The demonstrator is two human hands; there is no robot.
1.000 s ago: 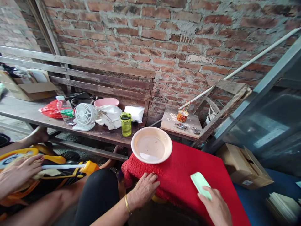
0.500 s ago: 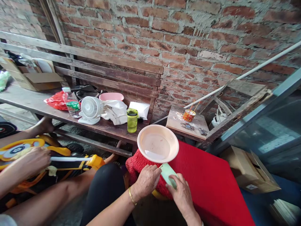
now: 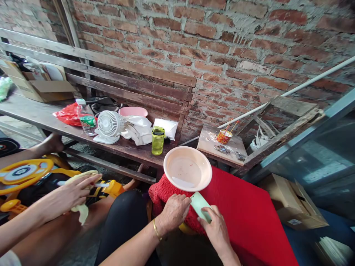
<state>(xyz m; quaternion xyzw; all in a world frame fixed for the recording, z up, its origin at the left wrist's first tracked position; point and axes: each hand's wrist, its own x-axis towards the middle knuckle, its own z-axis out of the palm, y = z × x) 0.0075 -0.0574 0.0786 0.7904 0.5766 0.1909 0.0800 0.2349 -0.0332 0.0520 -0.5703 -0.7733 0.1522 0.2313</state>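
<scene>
My right hand (image 3: 217, 225) holds a pale green, flat, rounded rectangular piece (image 3: 200, 205), thumb on one side and fingers on the other; its exact kind is unclear. My left hand (image 3: 174, 211), with a gold bracelet (image 3: 156, 230) at the wrist, is closed at the piece's left edge. Whatever its curled fingers hold, if anything, is hidden. Just beyond both hands stands a pale pink basin (image 3: 169, 176) with clear water and small specks in it. A fluffy red cloth (image 3: 161, 192) lies under the basin's left side, on the red-topped table (image 3: 249, 210).
At left, another person's hand (image 3: 69, 194) presses a pale yellow cloth (image 3: 82, 213) on a yellow-black toy vehicle (image 3: 27, 171). The bench holds a white fan (image 3: 108, 123), a green bottle (image 3: 158, 142) and a water bottle (image 3: 87, 120). A cardboard box (image 3: 291, 203) stands right.
The other person's hand has moved right with its cloth along the toy's white bar. My hands and the pale green piece stay almost in place; the view has shifted slightly.
</scene>
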